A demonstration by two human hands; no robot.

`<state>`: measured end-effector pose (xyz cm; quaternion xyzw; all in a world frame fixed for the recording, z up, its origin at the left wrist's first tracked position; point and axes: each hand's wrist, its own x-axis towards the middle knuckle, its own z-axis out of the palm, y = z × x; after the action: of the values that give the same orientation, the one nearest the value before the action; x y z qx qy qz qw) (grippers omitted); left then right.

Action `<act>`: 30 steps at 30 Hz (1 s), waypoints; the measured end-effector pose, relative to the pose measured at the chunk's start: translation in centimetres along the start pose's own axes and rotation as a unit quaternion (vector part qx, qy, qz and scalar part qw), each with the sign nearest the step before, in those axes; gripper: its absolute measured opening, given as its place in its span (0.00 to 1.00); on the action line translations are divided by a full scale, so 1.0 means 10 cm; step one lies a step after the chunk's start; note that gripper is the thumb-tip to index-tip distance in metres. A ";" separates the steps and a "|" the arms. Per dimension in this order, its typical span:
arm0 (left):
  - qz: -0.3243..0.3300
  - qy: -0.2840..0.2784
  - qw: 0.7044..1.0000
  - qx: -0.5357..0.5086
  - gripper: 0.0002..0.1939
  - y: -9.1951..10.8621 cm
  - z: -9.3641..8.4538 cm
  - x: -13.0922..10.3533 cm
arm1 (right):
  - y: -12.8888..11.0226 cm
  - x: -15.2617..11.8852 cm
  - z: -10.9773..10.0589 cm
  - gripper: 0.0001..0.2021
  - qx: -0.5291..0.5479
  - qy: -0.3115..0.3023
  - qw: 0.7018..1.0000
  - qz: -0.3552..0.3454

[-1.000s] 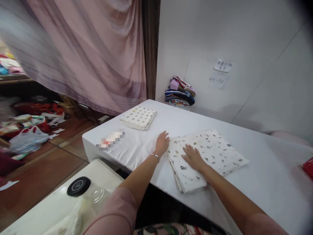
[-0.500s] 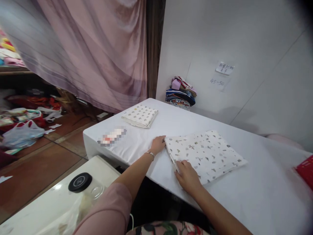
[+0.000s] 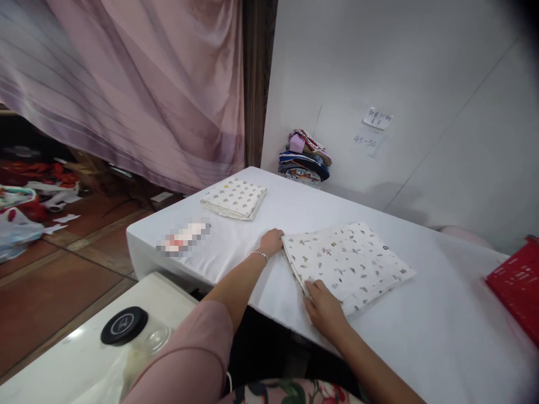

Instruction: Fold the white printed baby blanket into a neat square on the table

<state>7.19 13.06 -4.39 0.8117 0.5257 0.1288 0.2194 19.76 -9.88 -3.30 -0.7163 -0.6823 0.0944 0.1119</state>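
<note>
printed cloth (image 3: 349, 264) lies folded on a white-covered table (image 3: 442, 331)

head view: the printed cloth is right of centre on the table, spread flat in layers, its small grey and brown motifs facing up. the left hand (image 3: 272, 241), with a bracelet (image 3: 260, 255) at its wrist, is at the cloth's far left corner. its fingers are bent and held together, their tips against the corner; whether they are clamped on it i cannot tell. the right hand (image 3: 324, 307) is at the nearer part of the same left edge, thumb and fingers clamped on the layers there.

a second folded cloth (image 3: 236, 198) with a repeated grey print lies apart, toward the table's far left end. between it and the near edge is a pixelated item (image 3: 183, 239). a stack of folded fabrics (image 3: 304, 160) stands beyond the table's far edge, against the wall (image 3: 337, 56), which bears a paper label (image 3: 378, 118). a red slotted container (image 3: 516, 286) is at the far right. at lower left, a black round lid (image 3: 124, 325) is on a pale surface (image 3: 63, 367).
</note>
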 end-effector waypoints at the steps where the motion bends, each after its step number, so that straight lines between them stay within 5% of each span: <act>1: 0.001 -0.004 1.000 0.002 0.19 0.00 -0.01 0.01 | 0.01 0.00 -0.01 0.16 0.009 -0.003 1.000 0.003; 11: 0.004 0.012 0.999 0.034 0.17 0.05 -0.01 -0.01 | -0.07 0.00 -0.02 0.11 -0.026 -0.034 0.999 0.008; 18: 0.012 0.010 1.000 0.008 0.17 -0.04 -0.06 -0.04 | -0.11 -0.18 0.06 0.22 0.014 0.008 1.000 -0.014; 23: 0.021 0.014 1.000 0.004 0.22 -0.04 -0.06 -0.09 | 0.05 -0.41 0.17 0.33 0.015 0.057 0.993 -0.099; 30: 0.006 0.010 0.999 0.040 0.17 0.05 -0.02 -0.10 | 0.41 -0.73 0.19 0.28 0.006 0.149 0.977 -0.153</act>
<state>7.09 12.04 -3.91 0.8216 0.5279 0.1173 0.1805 22.75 -17.30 -6.39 -0.6083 -0.7591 -0.0274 0.2301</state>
